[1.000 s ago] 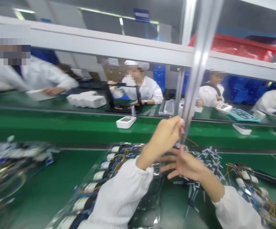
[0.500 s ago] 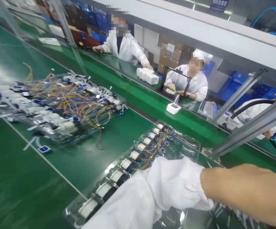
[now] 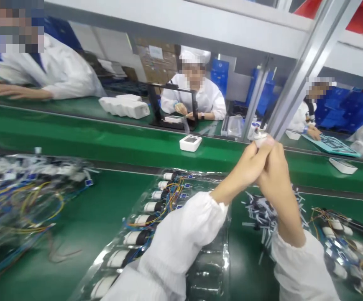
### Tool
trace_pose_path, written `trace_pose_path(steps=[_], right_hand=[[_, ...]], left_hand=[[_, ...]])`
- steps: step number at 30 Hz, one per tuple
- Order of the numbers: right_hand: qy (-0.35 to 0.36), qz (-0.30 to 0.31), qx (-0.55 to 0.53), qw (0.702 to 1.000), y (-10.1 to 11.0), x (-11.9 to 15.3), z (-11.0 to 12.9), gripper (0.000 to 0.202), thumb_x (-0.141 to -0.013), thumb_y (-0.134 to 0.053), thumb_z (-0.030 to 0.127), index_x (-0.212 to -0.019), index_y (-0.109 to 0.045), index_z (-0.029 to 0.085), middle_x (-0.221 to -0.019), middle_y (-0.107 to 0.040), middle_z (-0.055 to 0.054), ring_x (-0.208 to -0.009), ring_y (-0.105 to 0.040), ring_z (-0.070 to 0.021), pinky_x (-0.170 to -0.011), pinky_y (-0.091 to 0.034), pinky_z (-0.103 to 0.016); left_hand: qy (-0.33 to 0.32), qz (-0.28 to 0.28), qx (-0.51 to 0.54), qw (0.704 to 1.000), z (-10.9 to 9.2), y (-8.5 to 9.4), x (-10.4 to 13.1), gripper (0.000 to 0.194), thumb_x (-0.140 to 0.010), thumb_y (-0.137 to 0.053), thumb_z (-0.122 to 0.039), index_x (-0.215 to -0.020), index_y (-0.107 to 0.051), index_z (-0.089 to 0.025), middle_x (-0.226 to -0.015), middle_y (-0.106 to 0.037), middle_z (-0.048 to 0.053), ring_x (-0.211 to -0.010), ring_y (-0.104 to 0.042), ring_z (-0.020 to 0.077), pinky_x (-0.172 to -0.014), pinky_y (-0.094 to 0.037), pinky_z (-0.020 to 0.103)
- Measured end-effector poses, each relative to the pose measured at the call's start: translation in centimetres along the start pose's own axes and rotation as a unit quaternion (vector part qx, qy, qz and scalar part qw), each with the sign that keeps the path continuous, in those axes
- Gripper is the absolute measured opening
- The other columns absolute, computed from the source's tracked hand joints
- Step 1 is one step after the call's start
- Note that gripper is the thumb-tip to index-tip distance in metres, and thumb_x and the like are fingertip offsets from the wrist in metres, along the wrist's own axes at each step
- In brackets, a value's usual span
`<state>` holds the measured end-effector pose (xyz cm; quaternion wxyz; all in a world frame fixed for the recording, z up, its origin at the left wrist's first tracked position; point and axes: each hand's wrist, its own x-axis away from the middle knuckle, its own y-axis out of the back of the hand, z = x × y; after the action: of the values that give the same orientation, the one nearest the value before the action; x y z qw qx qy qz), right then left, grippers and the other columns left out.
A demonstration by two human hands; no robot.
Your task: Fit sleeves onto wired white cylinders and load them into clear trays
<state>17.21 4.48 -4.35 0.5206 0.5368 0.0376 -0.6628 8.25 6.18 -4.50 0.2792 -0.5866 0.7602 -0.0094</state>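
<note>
- holding a white piece, right of centre: left hand and right hand closed together on it
- seemingly done: motors rowed in clear tray, lower middle
- apparently remaining: this piece

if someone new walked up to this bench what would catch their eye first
Probably the left hand and right hand, raised together right of centre, with a small white part showing at their top. Next, the tangle of coloured wires at far left, and the clear tray with its row of white-and-black cylinders below centre, partly hidden by the left sleeve.
</note>
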Motion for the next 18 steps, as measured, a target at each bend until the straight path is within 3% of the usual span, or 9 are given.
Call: trace_pose_path(steps=[3, 5, 8, 11, 12, 15, 17, 18], right_hand=[[0.020, 0.104, 0.040, 0.994, 0.7, 0.5, -1.7, 0.041, -0.091, -0.049, 0.018, -0.129, -0.062, 0.016, -0.112, -0.069, -0.017, -0.106, -0.065, -0.0330, -0.094, -0.054, -0.052], [0.014, 0.139, 0.057, 0.989, 1.2, 0.5, -3.2, 0.054, -0.091, -0.053, 0.023, -0.145, -0.055, 0.017, -0.120, -0.070, -0.018, -0.109, -0.065, -0.0359, -0.093, -0.055, -0.053], [0.014, 0.162, 0.038, 0.986, 2.0, 0.4, -4.9, 0.078, -0.092, -0.065, 0.044, -0.162, -0.039, 0.020, -0.142, -0.063, -0.020, -0.128, -0.059, -0.0403, -0.098, -0.056, -0.055], [0.026, 0.173, 0.017, 0.984, 3.6, 0.3, -5.0, 0.091, -0.088, -0.073, 0.061, -0.164, -0.037, 0.024, -0.159, -0.051, -0.015, -0.146, -0.047, -0.0408, -0.113, -0.048, -0.058], [0.020, 0.176, 0.016, 0.984, 4.3, 0.2, -4.8, 0.089, -0.089, -0.073, 0.062, -0.163, -0.040, 0.025, -0.161, -0.050, -0.014, -0.147, -0.047, -0.0403, -0.115, -0.046, -0.058], [-0.024, 0.223, 0.010, 0.974, 5.5, 0.1, -4.6, 0.067, -0.096, -0.069, 0.053, -0.154, -0.052, 0.024, -0.148, -0.063, -0.013, -0.130, -0.064, -0.0349, -0.109, -0.053, -0.054], [-0.042, 0.302, 0.012, 0.952, 5.3, 0.3, -5.0, 0.054, -0.097, -0.069, 0.042, -0.146, -0.059, 0.022, -0.140, -0.069, -0.012, -0.120, -0.070, -0.0306, -0.105, -0.056, -0.048], [-0.050, 0.357, 0.025, 0.933, 4.8, 0.5, -5.4, 0.051, -0.097, -0.070, 0.037, -0.144, -0.061, 0.022, -0.139, -0.070, -0.012, -0.120, -0.070, -0.0290, -0.105, -0.055, -0.045]], left_hand=[[0.046, -0.131, 0.089, 0.986, 2.0, -1.1, -0.6, 0.026, -0.094, -0.069, -0.041, -0.093, -0.061, -0.016, -0.089, -0.066, 0.003, -0.086, -0.064, 0.0170, -0.085, -0.049, 0.030], [0.065, -0.176, 0.137, 0.973, 2.7, -1.3, -1.0, 0.023, -0.093, -0.070, -0.037, -0.095, -0.061, -0.016, -0.090, -0.066, 0.004, -0.084, -0.064, 0.0166, -0.082, -0.050, 0.030], [0.103, -0.169, 0.191, 0.961, 2.1, -0.6, -1.5, 0.019, -0.093, -0.069, -0.034, -0.093, -0.061, -0.016, -0.086, -0.067, 0.004, -0.075, -0.066, 0.0161, -0.079, -0.051, 0.031], [0.148, -0.148, 0.207, 0.956, -0.7, 1.4, -1.8, 0.013, -0.098, -0.064, -0.028, -0.091, -0.060, -0.017, -0.087, -0.069, 0.004, -0.069, -0.066, 0.0138, -0.068, -0.049, 0.026], [0.145, -0.166, 0.197, 0.955, -1.9, 2.3, -1.9, 0.013, -0.099, -0.061, -0.026, -0.090, -0.059, -0.018, -0.086, -0.069, 0.003, -0.067, -0.064, 0.0121, -0.063, -0.046, 0.023], [0.074, -0.242, 0.160, 0.954, -5.7, 5.2, -2.1, 0.019, -0.102, -0.055, -0.020, -0.083, -0.057, -0.020, -0.080, -0.065, 0.000, -0.063, -0.054, 0.0098, -0.056, -0.042, 0.022], [-0.014, -0.321, 0.144, 0.936, -7.6, 7.4, -1.8, 0.029, -0.105, -0.044, -0.021, -0.077, -0.051, -0.019, -0.077, -0.061, 0.001, -0.072, -0.057, 0.0107, -0.058, -0.043, 0.021], [-0.071, -0.316, 0.114, 0.939, -8.4, 8.5, -1.6, 0.028, -0.107, -0.040, -0.023, -0.081, -0.052, -0.019, -0.085, -0.062, 0.002, -0.079, -0.058, 0.0109, -0.062, -0.046, 0.022]])
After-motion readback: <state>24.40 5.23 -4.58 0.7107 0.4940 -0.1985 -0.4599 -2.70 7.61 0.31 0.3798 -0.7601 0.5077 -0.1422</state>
